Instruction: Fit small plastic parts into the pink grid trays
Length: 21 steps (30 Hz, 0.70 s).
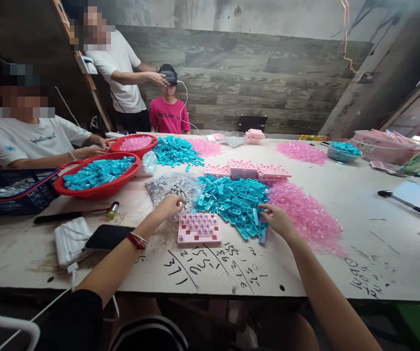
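Left hand (170,205) curled over clear bag (161,189) of small parts; right hand (279,222) at edge of blue heap (228,197). Cannot tell whether either pinches anything. Pink tray (199,238) between them, bag and blue heap crowding its far side. Pink heap (305,214) rightward, phone (108,237) by left forearm, 2 red basins (85,194) beyond.

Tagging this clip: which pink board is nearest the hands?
The near pink board, in front of the clear bag; the others lie beyond the blue heap.
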Available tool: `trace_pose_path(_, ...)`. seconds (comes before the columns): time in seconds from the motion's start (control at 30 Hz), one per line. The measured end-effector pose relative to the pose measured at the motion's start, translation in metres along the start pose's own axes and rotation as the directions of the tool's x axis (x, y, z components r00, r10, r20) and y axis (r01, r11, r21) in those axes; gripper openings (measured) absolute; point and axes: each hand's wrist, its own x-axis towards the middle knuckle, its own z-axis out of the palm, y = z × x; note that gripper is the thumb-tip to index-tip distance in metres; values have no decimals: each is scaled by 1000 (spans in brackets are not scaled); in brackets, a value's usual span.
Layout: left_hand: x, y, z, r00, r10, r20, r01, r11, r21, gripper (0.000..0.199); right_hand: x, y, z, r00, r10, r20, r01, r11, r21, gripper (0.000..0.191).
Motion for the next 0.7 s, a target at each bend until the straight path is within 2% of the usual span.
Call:
trace_pose_path(0.17,-13,11,-13,991,80,-108,-86,995,-50,22,9,3,-6,999,38,-7,-38,998,50,24)
trace_pose_path(0.27,-23,29,-18,970,149,-192,-185,964,-188,20,12,-10,-9,999,26,-45,-22,996,86,32)
trace_pose_path(0.37,-35,49,-18,950,226,-216,-293,884,-364,17,16,-43,-7,998,-65,-3,64,974,216,37)
trace_pose_path(0.47,-44,57,-14,950,269,-156,-311,832,-459,13,20,-92,0,972,-227,51,203,935,292,27)
trace_pose_path(0.6,-47,48,-9,956,281,-82,-282,813,-509,12,19,-152,21,916,-366,164,288,885,365,20)
trace_pose_path(0.7,-46,35,-7,958,269,-102,-285,841,-460,15,9,-174,49,886,-417,203,315,863,395,18)
